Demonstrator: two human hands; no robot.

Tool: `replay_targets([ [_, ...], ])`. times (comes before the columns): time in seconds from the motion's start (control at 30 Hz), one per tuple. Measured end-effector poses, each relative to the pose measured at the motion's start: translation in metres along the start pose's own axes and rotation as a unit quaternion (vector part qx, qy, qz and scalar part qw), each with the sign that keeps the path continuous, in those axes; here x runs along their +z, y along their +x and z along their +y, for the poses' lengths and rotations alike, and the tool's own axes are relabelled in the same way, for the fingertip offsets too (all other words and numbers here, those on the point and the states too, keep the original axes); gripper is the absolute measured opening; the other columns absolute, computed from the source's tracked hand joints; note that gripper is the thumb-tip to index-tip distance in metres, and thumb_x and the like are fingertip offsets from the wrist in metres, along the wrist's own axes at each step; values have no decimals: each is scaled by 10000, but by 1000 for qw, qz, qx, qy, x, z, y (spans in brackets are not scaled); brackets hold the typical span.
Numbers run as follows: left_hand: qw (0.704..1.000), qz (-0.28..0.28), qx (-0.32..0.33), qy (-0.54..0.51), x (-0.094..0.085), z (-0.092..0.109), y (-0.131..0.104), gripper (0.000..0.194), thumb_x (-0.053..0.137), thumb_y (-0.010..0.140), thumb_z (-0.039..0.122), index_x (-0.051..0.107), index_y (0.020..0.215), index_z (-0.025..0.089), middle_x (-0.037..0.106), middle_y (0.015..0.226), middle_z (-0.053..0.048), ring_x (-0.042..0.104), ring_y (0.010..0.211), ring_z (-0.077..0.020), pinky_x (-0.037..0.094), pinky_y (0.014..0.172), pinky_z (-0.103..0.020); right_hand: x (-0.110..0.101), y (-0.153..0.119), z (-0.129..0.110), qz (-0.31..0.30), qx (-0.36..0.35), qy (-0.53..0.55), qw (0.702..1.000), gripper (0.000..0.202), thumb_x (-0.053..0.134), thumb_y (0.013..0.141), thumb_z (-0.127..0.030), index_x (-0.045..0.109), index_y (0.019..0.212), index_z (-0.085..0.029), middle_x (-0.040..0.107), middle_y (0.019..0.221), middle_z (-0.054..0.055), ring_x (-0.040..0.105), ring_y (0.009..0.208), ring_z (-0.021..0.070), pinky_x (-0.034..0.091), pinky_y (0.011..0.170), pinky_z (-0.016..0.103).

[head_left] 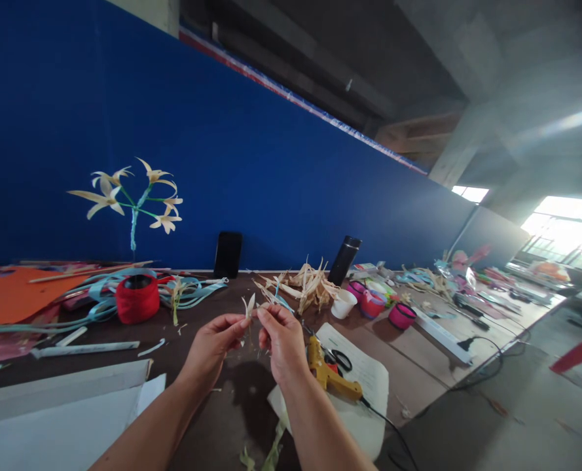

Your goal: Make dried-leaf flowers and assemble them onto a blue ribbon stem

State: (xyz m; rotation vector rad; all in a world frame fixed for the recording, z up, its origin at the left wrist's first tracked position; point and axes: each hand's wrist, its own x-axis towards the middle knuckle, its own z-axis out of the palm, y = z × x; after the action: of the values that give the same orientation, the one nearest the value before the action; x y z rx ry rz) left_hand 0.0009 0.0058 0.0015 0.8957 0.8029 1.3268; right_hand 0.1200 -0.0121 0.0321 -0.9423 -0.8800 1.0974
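Note:
Over the dark brown table, my left hand (pixel 215 341) is closed in a pinch around the base of a small cream flower of dried husk-like petals (pixel 251 305). Its narrow petals point upward above the fingertips. My right hand (pixel 285 335) is pinched too, right beside the flower; whatever lies between its fingertips is too small to make out. Under my right forearm lies a yellow hot glue gun (pixel 327 376) with black-handled scissors (pixel 342 360) beside it, both on a paper booklet (pixel 364 356). Behind my hands is a pile of dried husk strips (pixel 313 288).
A finished-looking flower spray (pixel 134 212) stands at the back left near a red ribbon roll (pixel 137 299). A phone (pixel 228 255) and a black flask (pixel 344 260) lean by the blue partition (pixel 271 183). A white cup (pixel 343 304) and a power strip (pixel 442 335) are rightward.

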Motion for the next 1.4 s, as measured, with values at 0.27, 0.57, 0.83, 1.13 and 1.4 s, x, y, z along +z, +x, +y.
replay_targets([
  [0.27,1000,-5,9,4,1,0,-1,254,803,545,346,700,681,159,633,605,18,457,486,-59,352,488,-186,0,-1,0,-5,-5,4,1000,214,714,666,-312,633,773,-145,647,660,-7,421,365,28,301,332,139],
  [0.57,1000,-15,7,-3,0,-1,1,274,793,584,309,697,800,168,652,693,8,485,532,-64,368,509,-180,-1,-2,1,-6,-8,9,1000,202,709,683,-299,633,784,-142,620,628,-20,422,372,28,300,339,139],
  [0.83,1000,2,9,-19,2,2,-2,264,821,536,293,712,750,181,657,634,24,488,520,-66,371,513,-183,-1,-1,2,-5,-14,8,1000,211,716,671,-305,642,783,-143,607,616,-28,411,378,29,302,335,141],
  [1.13,1000,-12,12,-12,3,3,-2,306,803,571,304,714,839,189,673,706,8,493,541,-71,372,524,-185,0,-2,2,-1,-5,9,1000,219,719,657,-316,636,768,-146,641,648,-7,405,372,29,291,334,144],
  [1.4,1000,-1,11,-1,1,0,1,261,810,549,324,726,733,159,669,672,-11,498,546,-79,378,519,-192,1,-3,1,3,-6,-4,1000,196,717,664,-308,655,753,-146,616,615,-24,408,380,27,288,341,138],
])
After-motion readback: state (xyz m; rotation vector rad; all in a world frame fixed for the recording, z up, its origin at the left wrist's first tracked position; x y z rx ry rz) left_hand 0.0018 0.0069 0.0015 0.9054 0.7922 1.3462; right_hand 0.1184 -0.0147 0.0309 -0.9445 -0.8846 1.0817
